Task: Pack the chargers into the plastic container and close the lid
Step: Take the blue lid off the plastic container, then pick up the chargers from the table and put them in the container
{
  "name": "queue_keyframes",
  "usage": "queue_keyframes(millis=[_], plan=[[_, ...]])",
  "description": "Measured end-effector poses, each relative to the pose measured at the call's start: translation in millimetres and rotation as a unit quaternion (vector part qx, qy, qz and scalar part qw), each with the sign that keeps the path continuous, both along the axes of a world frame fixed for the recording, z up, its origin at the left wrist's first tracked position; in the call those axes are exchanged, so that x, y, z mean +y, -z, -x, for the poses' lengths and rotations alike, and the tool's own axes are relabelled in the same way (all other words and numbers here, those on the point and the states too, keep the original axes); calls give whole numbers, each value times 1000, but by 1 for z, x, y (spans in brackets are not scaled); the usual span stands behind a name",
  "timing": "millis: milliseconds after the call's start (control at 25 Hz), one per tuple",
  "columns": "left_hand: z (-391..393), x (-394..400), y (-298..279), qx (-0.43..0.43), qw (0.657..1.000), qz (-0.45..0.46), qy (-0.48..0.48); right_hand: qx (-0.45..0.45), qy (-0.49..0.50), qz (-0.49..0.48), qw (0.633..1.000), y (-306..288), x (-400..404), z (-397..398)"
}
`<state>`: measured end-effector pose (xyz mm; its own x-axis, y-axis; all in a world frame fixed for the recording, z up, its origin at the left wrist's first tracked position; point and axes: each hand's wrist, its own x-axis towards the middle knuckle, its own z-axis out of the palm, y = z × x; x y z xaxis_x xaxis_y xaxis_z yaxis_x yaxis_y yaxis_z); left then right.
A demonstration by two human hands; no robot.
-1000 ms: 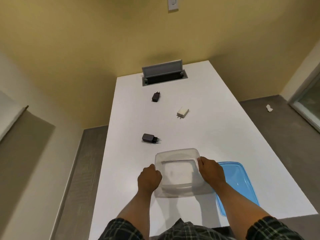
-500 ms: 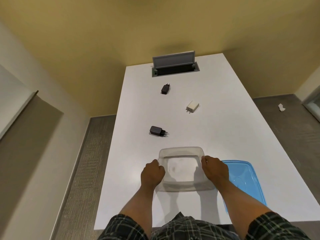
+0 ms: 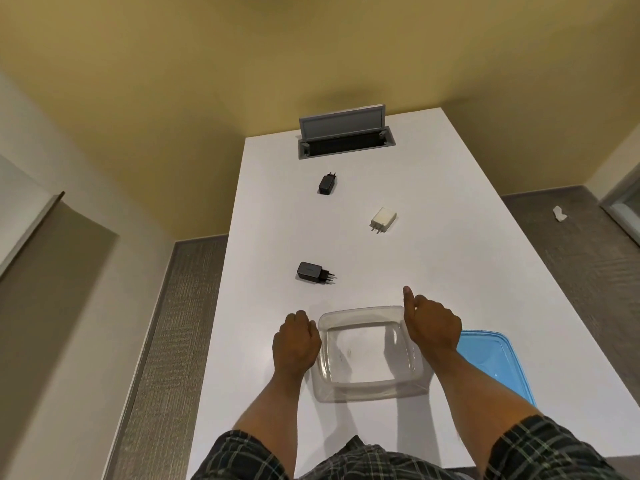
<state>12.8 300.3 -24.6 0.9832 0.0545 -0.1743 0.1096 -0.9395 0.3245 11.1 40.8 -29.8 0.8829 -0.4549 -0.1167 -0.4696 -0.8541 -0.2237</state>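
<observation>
The clear plastic container (image 3: pixel 367 386) sits open on the white table (image 3: pixel 450 271) near its front edge. My left hand (image 3: pixel 296 342) is curled against the container's left wall. My right hand (image 3: pixel 431 323) hovers over its right rim with the thumb stretched forward and nothing in it. The blue lid (image 3: pixel 491 358) lies flat to the right of the container, partly under my right forearm. Beyond the container lie a black charger (image 3: pixel 311 271), a white charger (image 3: pixel 382 219) and, farthest away, a second black charger (image 3: pixel 327 184).
A grey cable hatch (image 3: pixel 343 133) stands open at the table's far end. The table's left and right edges drop to grey carpet, and a white scrap (image 3: pixel 558 213) lies on the floor at the right.
My right hand has let go of the container's right side and risen forward, thumb out. The left hand stays at the left wall. The view has tilted slightly.
</observation>
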Motion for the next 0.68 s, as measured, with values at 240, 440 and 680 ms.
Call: queue_keyframes(millis=[240,440,680], plan=[[-61,7,-3,9,994,-54,95,1,-76,28,997,-5,2,-70],[-114,13,3,8,984,-81,156,119,-134,31,983,15,5,-111],[-162,10,17,61,970,-118,204,106,-129,67,984,38,1,-140]])
